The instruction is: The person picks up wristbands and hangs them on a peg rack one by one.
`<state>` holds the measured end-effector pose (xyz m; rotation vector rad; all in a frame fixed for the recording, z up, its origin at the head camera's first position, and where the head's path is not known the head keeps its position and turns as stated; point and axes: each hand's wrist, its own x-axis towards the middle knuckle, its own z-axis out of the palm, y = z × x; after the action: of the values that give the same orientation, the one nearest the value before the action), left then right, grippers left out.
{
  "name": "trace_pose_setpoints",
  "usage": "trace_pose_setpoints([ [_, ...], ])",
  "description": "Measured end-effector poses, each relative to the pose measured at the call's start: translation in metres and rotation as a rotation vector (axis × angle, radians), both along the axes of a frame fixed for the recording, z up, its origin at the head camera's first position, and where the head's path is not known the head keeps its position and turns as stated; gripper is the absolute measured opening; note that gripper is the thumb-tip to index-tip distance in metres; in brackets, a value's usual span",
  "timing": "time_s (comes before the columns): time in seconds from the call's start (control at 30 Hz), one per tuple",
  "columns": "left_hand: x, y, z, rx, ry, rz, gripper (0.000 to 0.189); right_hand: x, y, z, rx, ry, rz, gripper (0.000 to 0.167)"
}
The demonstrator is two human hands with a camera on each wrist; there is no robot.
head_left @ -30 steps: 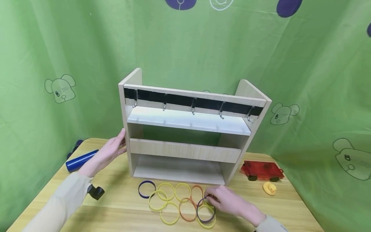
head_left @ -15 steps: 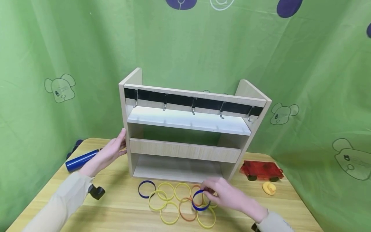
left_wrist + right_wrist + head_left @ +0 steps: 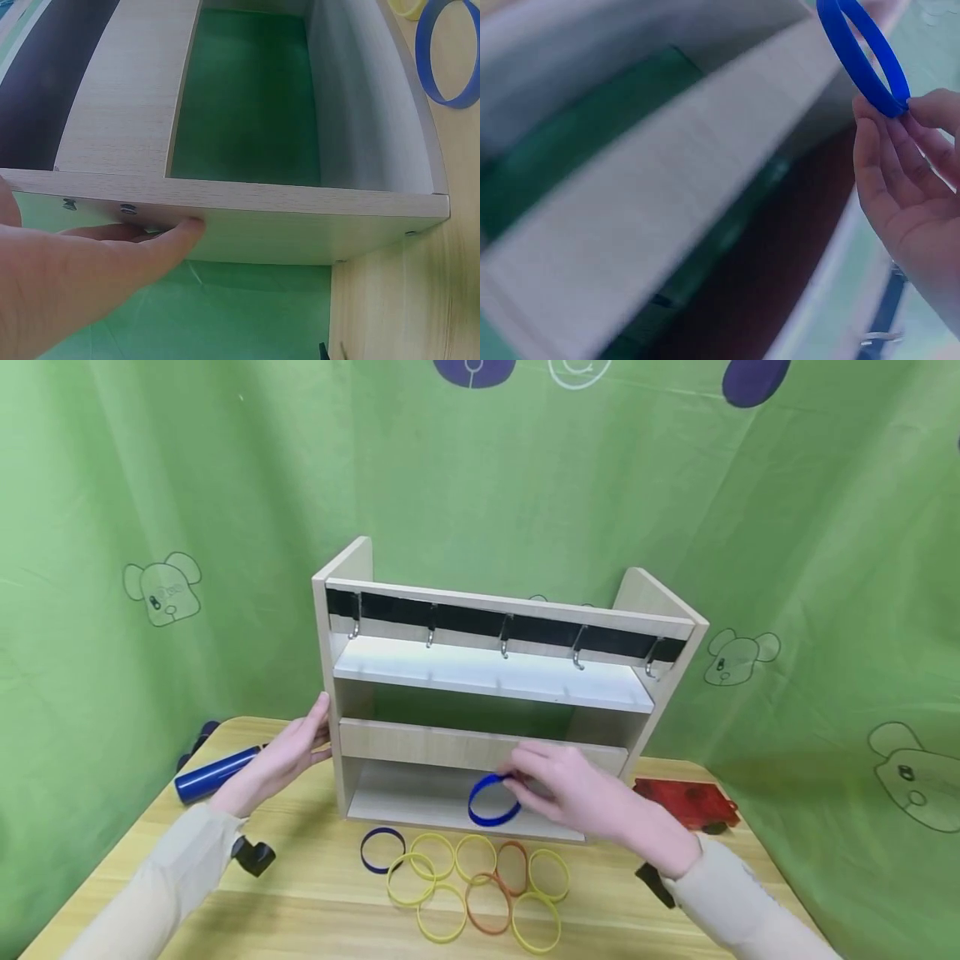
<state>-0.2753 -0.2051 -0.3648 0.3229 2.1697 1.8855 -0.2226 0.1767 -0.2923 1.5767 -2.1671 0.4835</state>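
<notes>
In the head view my right hand (image 3: 573, 789) pinches a blue wristband (image 3: 491, 822) between thumb and fingertips, in front of the wooden rack's (image 3: 457, 745) lower opening. The right wrist view shows the same band (image 3: 859, 64) hanging clear of other things. My left hand (image 3: 288, 756) rests against the rack's left side panel; in the left wrist view its thumb lies on that panel and the fingers are partly hidden. Several metal hooks (image 3: 505, 639) line a black strip along the rack's top. On the table lie a dark blue wristband (image 3: 363, 853), several yellow ones (image 3: 438, 941) and two orange ones (image 3: 487, 932).
A blue cylinder (image 3: 217, 775) lies left of the rack, partly behind my left forearm. To the right stands a red toy cart (image 3: 686, 803), partly covered by my right arm. A green curtain (image 3: 247, 485) hangs behind the table.
My right hand has lifted the blue wristband off the other bands, moving up and slightly left toward the rack. The yellow duck is now hidden behind the right forearm. The left hand stays put.
</notes>
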Motion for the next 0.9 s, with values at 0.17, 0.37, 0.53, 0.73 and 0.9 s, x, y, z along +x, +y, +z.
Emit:
trace_pose_setpoints([
  [0.17, 0.001, 0.000, 0.000, 0.014, -0.004, 0.004, 0.093, -0.003, -0.027, 0.037, -0.038, 0.093, 0.050, 0.018],
  [0.37, 0.000, 0.001, 0.000, 0.014, -0.009, 0.003, 0.095, -0.005, -0.062, 0.076, -0.065, 0.159, 0.059, 0.013],
  [0.53, 0.000, 0.001, 0.000, 0.020, -0.014, 0.002, 0.095, -0.013, -0.094, 0.098, -0.121, 0.208, 0.052, 0.009],
  [0.73, 0.001, 0.001, 0.001, 0.052, -0.010, 0.011, 0.092, -0.026, -0.124, 0.114, -0.154, 0.194, 0.016, 0.008],
  [0.9, 0.001, 0.002, 0.003, 0.062, -0.005, 0.014, 0.090, -0.035, -0.141, 0.117, -0.163, 0.179, -0.017, 0.009],
])
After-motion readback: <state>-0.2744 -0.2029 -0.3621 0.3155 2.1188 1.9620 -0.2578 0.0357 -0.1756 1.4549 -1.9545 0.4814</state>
